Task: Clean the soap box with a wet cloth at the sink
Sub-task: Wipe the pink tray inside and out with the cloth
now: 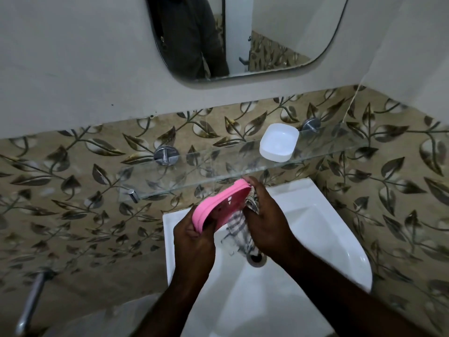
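- Wiping underway: left hand grips pink tray over sink; right hand holds cloth against it.
- White box waits on shelf, apparently left.

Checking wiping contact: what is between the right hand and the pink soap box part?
Head view: the checked cloth lies between the right hand and the pink soap box part, gripped in that hand.
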`<act>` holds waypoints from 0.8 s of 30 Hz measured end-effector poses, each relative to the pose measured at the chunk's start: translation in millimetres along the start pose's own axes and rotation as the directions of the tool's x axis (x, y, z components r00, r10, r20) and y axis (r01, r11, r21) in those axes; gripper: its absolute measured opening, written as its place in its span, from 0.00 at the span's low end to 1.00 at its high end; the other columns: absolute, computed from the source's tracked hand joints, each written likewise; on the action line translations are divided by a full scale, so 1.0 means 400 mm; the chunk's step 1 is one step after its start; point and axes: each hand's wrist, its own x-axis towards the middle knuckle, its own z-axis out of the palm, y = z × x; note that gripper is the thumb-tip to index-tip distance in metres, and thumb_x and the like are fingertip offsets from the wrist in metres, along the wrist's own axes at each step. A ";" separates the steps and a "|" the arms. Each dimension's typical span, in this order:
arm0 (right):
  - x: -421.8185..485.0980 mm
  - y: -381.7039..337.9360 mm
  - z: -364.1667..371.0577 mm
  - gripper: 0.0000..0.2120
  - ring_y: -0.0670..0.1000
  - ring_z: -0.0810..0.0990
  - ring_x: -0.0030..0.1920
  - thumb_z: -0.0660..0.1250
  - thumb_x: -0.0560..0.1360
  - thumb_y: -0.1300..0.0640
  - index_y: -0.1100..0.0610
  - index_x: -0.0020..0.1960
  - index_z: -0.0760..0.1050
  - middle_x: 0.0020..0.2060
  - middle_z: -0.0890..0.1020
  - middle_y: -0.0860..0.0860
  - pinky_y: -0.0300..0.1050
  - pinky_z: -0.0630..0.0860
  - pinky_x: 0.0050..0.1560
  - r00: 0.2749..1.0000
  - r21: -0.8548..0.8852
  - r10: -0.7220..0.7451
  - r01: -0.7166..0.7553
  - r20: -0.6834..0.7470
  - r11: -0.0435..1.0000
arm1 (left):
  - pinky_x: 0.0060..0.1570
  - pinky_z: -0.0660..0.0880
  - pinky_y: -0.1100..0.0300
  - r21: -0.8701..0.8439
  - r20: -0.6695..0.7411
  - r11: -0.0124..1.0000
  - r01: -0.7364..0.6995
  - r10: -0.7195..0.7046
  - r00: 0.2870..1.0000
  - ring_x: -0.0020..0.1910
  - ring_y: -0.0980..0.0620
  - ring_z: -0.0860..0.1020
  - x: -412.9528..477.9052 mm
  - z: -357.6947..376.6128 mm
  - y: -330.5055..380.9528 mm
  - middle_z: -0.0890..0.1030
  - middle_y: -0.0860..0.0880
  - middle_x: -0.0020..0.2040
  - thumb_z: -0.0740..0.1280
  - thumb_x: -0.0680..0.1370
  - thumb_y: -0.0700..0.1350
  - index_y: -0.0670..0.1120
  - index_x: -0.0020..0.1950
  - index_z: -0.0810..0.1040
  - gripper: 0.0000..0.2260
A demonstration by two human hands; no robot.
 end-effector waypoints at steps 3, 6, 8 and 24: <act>-0.007 0.000 0.025 0.16 0.47 0.81 0.57 0.64 0.77 0.63 0.47 0.60 0.75 0.54 0.83 0.46 0.55 0.75 0.62 0.979 0.200 0.196 -0.182 -0.054 0.963 | 0.45 0.79 0.60 -0.182 0.058 0.972 0.147 -0.138 0.989 0.45 0.52 0.82 0.011 -0.002 -0.013 0.85 0.51 0.44 0.72 0.72 0.43 0.53 0.48 0.84 0.07; -0.002 -0.002 0.006 0.18 0.40 0.81 0.52 0.62 0.75 0.67 0.46 0.54 0.76 0.49 0.83 0.43 0.43 0.77 0.56 0.973 0.055 0.205 -0.200 -0.110 0.978 | 0.45 0.79 0.59 -0.055 0.148 0.984 0.167 -0.157 0.976 0.43 0.52 0.81 0.014 -0.017 -0.021 0.85 0.51 0.43 0.73 0.70 0.44 0.50 0.48 0.83 0.07; 0.007 -0.012 -0.017 0.19 0.40 0.80 0.51 0.60 0.72 0.67 0.46 0.55 0.75 0.50 0.82 0.42 0.38 0.74 0.52 0.994 -0.190 0.098 -0.106 -0.056 0.976 | 0.42 0.78 0.60 0.096 0.230 0.985 0.145 -0.164 0.959 0.41 0.54 0.82 0.019 -0.034 -0.031 0.85 0.53 0.41 0.73 0.70 0.42 0.51 0.45 0.83 0.06; -0.030 -0.033 0.047 0.23 0.62 0.68 0.68 0.62 0.69 0.61 0.58 0.64 0.75 0.66 0.75 0.58 0.63 0.59 0.70 0.842 -0.739 -0.410 0.518 0.352 0.430 | 0.33 0.68 0.75 0.550 0.329 0.810 -0.203 0.014 0.944 0.34 0.64 0.77 0.002 -0.023 -0.036 0.82 0.56 0.35 0.67 0.72 0.33 0.48 0.44 0.77 0.10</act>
